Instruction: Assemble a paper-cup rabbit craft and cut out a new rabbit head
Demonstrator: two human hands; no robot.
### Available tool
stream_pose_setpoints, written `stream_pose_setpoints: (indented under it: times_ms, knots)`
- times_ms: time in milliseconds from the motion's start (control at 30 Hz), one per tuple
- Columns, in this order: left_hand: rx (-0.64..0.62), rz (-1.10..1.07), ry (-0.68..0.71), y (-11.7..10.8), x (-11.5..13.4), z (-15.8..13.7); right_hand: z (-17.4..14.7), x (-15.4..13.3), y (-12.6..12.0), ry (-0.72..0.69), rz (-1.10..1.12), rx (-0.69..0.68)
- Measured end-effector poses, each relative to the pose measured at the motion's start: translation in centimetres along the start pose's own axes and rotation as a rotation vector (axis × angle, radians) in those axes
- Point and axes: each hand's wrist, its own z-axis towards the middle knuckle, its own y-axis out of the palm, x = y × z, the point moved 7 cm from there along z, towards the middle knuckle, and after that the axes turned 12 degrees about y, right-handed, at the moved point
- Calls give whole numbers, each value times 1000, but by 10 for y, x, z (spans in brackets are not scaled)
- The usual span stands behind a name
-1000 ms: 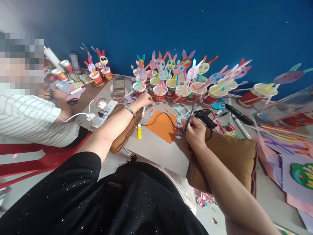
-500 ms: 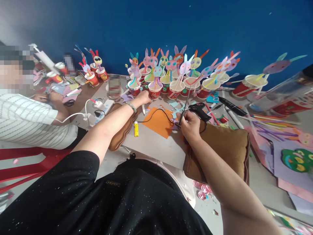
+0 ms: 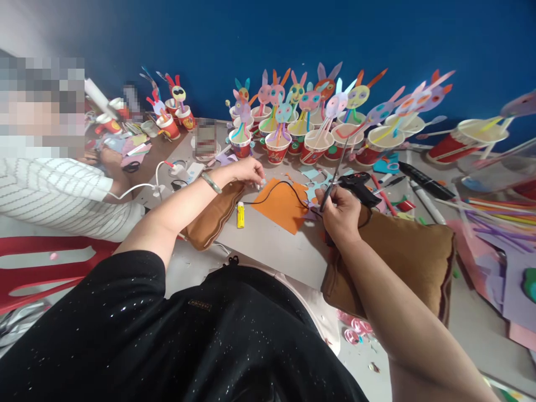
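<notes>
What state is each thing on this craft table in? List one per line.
scissors: gripped in right hand, blades raised
left hand: resting on table
glue stick: lying flat
orange paper: lying flat
bunny cups: upright
glue gun: lying down

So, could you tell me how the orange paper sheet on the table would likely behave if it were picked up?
The orange paper sheet lies thin and flat, so it probably flops and weighs little. A black cord crosses it, so lifting might snag or drag that cord.
</notes>
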Motion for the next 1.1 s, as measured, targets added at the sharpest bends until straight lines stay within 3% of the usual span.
stream_pose_setpoints:
  times_ms: [67,233,300,367,467,567,633,867,1100]
  knots:
    - [-52,17,30,7,1,-13,0,0,1,-5,-16,-4]
    - [-53,325,97,7,10,-35,0,1,2,-1,-33,-7]
    - [-95,320,109,8,15,-42,0,2,2,16,-41,-5]
    - [-210,224,107,12,17,-53,1,4,3,30,-47,-6]
    - [-512,113,109,25,21,-81,1,7,3,44,-36,-7]
    - [-699,187,132,34,20,-109,2,9,4,46,-34,-16]
    - [-668,275,142,36,17,-119,2,9,5,39,-40,-28]
    - [-319,414,157,36,8,-112,2,11,6,43,-36,-24]
    - [-286,546,128,30,7,-110,2,18,8,70,-14,-44]
